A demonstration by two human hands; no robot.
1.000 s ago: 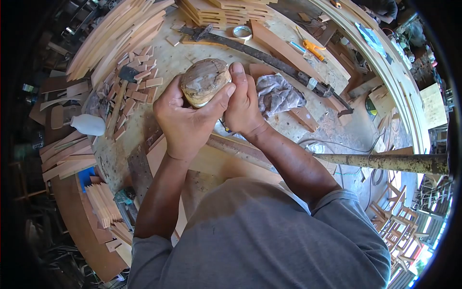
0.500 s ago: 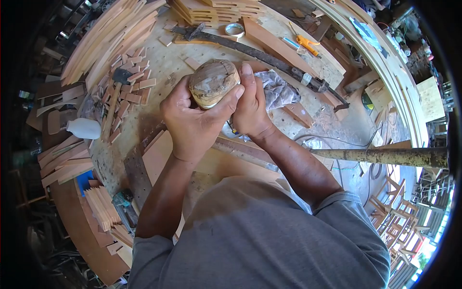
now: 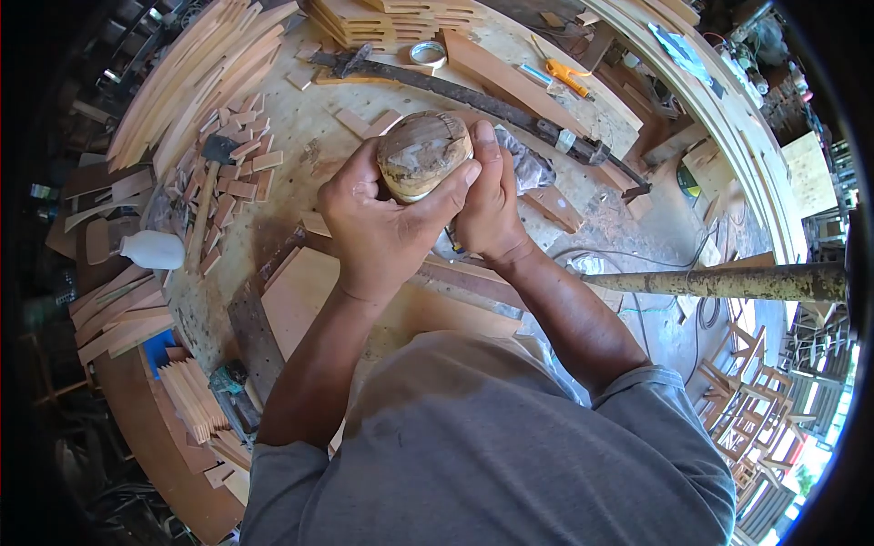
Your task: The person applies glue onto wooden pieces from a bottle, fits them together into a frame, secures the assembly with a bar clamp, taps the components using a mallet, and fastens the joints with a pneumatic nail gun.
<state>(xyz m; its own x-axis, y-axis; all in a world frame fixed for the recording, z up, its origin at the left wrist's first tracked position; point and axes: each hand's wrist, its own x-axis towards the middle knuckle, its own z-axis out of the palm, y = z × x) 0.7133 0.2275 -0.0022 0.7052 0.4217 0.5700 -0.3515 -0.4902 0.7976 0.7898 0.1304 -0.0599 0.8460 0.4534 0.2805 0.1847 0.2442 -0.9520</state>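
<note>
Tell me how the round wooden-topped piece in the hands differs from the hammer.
Shape: the round piece is short and rounded, while the hammer has a long, slim handle with a head across one end.
Colour: the round piece has a mottled brown and greyish top; the hammer has a dark head on a lighter handle.
Place: the round piece is held up; the hammer lies by the small wood blocks.
Both show wood-like surfaces.

From view centre, one left hand and one right hand are meeting at one round block, 12 o'clock; one tape roll is lying beyond, one hammer at 10, one bottle at 9, one yellow gun, one rag, one clamp around 1.
</note>
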